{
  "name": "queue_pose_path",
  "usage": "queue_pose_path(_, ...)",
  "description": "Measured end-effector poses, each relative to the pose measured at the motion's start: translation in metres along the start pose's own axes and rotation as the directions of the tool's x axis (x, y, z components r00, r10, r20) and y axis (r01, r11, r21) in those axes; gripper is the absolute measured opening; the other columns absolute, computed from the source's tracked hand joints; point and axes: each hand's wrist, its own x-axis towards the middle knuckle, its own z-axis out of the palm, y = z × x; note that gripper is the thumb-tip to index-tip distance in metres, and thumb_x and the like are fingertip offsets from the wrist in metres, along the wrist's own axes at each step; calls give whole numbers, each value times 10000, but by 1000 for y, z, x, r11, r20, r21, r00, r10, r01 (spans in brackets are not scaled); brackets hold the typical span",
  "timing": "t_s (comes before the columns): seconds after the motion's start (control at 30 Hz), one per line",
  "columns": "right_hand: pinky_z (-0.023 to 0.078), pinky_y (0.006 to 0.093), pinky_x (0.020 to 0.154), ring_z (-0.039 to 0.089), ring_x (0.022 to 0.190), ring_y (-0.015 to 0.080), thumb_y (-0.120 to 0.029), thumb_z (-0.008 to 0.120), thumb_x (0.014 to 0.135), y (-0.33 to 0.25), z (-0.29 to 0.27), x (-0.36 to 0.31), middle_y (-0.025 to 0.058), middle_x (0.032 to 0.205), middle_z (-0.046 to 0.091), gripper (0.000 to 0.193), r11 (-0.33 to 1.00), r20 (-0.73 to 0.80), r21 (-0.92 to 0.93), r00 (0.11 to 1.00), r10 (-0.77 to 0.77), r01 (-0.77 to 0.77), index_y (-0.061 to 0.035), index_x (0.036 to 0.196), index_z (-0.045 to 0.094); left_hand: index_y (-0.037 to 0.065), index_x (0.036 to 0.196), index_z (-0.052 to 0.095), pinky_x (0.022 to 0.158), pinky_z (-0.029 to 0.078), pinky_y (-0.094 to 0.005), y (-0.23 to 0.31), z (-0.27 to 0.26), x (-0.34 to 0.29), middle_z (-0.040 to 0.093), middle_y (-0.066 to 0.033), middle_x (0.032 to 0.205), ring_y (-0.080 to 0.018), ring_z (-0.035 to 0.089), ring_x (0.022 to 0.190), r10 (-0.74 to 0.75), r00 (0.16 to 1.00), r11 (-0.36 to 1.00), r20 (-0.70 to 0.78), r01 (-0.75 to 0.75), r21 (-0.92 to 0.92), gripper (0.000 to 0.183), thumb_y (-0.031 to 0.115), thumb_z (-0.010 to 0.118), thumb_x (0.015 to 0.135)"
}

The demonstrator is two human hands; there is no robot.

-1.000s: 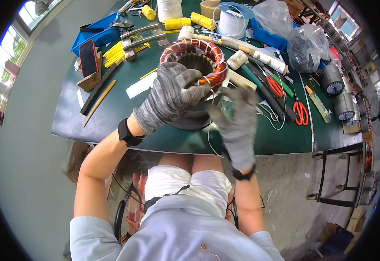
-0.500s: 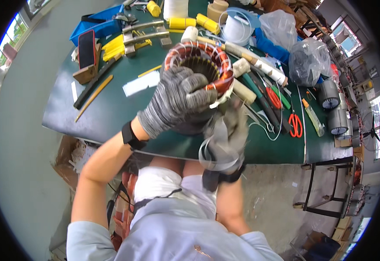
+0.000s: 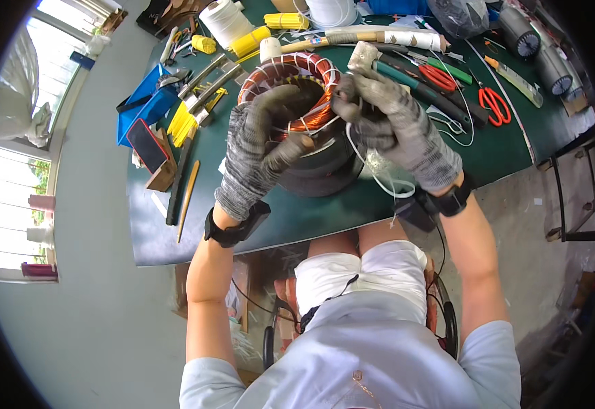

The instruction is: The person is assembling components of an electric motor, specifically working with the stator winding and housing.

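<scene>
A motor stator [image 3: 312,124] stands on the green bench, its dark round body below and a ring of copper windings tied with white lacing on top. My left hand [image 3: 251,146], in a grey knitted glove, curls over the left side of the windings, fingers over the rim and thumb at the front. Against the right side of the ring, my gloved right hand [image 3: 403,126] has its fingers bent together. A white cord [image 3: 363,158] runs from those fingertips and hangs in a loop below the hand. Slight blur softens the fingertips.
Red-handled scissors [image 3: 493,107], a glue tube [image 3: 515,80] and a wrapped rod [image 3: 406,39] lie to the right. A phone [image 3: 149,146] leans on a wooden stand at left, near a blue bin [image 3: 149,102] and yellow strips [image 3: 187,123]. White spools [image 3: 226,22] stand behind.
My right hand has risen from below the stator to the windings' right side. My left hand has shifted from the front to the left of the ring. The view has turned.
</scene>
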Motion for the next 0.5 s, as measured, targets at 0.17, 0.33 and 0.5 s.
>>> queue_pose_path(0.17,472,312,842,581,946,211,-201,520,874,-18,2,0,92,1028,592,314,-714,514,-677,808,-289,176,-40,1142,501,49,845,605,646,400,-354,11,4,14,545,-80,698,-253,527,650,52,976,914,211,-131,383,224,213,664,704)
queue_pose_path(0.33,462,353,817,549,978,255,-90,501,863,-24,-4,-30,143,1058,577,256,-595,103,-526,649,-754,-608,-72,1116,536,57,801,602,695,386,-377,23,-10,21,543,-84,690,-271,519,705,78,950,771,302,-249,586,198,198,655,672)
queue_pose_path(0.5,466,285,670,572,764,185,-15,522,803,22,33,-41,100,853,610,191,-358,169,-921,669,-724,-154,-62,963,615,61,940,599,762,412,-389,15,-8,24,570,-121,802,-294,541,782,6,942,809,336,-202,552,277,227,617,720)
